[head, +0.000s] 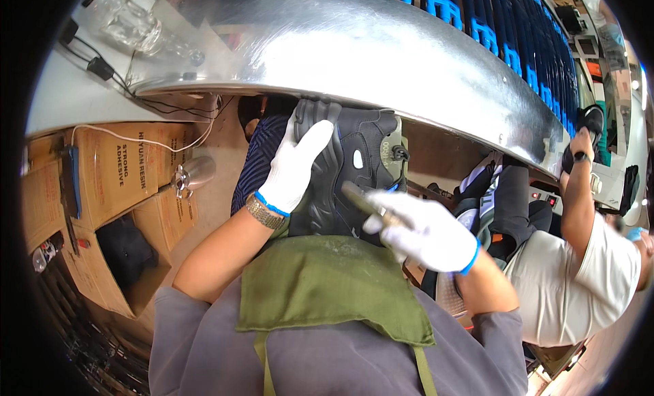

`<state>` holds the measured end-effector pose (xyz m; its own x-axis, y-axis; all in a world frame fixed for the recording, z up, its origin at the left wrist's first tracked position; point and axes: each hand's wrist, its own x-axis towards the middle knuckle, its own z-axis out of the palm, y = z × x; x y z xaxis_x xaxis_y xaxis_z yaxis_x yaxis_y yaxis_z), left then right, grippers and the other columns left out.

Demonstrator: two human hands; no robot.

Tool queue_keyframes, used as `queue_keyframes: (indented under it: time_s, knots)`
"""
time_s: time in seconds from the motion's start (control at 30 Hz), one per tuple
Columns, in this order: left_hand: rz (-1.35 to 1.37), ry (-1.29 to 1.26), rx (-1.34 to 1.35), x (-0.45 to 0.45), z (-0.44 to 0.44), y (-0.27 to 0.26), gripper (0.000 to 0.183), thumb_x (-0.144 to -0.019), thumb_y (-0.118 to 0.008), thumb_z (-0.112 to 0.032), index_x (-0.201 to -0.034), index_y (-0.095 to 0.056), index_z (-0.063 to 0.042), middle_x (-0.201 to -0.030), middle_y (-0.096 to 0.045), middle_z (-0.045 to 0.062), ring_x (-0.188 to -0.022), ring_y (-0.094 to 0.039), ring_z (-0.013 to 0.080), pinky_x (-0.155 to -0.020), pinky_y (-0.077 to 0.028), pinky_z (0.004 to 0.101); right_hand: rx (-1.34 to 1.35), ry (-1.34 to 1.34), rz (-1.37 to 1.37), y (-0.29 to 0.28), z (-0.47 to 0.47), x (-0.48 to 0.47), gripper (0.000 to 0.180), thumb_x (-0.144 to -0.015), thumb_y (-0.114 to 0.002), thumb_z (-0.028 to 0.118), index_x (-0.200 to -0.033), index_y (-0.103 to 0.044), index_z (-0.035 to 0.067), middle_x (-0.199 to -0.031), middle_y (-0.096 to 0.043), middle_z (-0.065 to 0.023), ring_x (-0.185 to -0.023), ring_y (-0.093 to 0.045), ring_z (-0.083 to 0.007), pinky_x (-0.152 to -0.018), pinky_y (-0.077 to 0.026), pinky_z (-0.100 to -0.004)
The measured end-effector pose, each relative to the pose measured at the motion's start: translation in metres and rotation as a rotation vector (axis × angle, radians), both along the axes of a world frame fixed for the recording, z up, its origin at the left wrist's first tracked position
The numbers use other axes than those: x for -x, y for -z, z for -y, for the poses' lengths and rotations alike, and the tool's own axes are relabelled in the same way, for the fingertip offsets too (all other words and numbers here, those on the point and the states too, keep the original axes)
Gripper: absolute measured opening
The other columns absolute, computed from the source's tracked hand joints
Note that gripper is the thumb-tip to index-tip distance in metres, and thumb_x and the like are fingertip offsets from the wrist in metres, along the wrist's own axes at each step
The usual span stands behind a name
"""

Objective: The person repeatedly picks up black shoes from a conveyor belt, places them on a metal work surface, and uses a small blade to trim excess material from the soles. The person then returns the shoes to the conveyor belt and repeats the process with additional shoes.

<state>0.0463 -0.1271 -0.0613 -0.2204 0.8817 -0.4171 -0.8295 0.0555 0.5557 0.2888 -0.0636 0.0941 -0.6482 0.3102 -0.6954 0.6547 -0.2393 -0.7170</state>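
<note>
A black sneaker (365, 128) lies on its side across my lap, with its chunky black sole to the left and its grey-green lining and laces to the right. My left hand (294, 163), in a white knit glove with a blue cuff, grips the sole edge near the far end. My right hand (431, 232), gloved the same way, holds a slim hand tool (360, 198), its dark flat end against or just over the upper. Motion blur hides what kind of tool it is. Beneath the shoe spreads a green apron (327, 288).
A shiny metal-topped bench (357, 48) curves ahead, bearing a row of blue-and-black racks (485, 36). On the left are a clear bottle (135, 28), black cables (99, 68) and cardboard boxes (120, 166). A co-worker (567, 288) sits close on the right, holding a dark shoe (590, 121).
</note>
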Motion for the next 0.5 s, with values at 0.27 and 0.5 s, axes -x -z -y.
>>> queue_keyframes:
  time_s: [0.27, 0.5]
  knots:
    - [-0.107, 0.004, 0.123, -0.001, 0.003, -0.006, 0.056, -0.116, -0.063, -0.008, -0.169, -0.046, 0.001, -0.160, -0.064, 0.009, -0.146, -0.059, 0.0171, -0.127, -0.043, 0.0331, 0.131, 0.580, -0.076, 0.064, 0.055, 0.047, 0.025, -0.112, -0.069, 0.011, -0.132, -0.065, -0.002, -0.104, -0.075, -0.0039, -0.067, -0.059, -0.0053, -0.062, -0.049, -0.0233]
    - [-0.119, -0.031, 0.104, -0.006, 0.009, 0.006, 0.051, -0.115, -0.061, -0.012, -0.163, -0.051, 0.001, -0.155, -0.065, 0.010, -0.139, -0.060, 0.0161, -0.123, -0.045, 0.0336, -0.637, 0.367, -0.146, 0.095, 0.079, 0.051, 0.030, -0.107, -0.074, 0.008, -0.135, -0.070, -0.003, -0.100, -0.076, -0.0119, -0.086, -0.074, -0.0196, -0.081, -0.060, -0.0333]
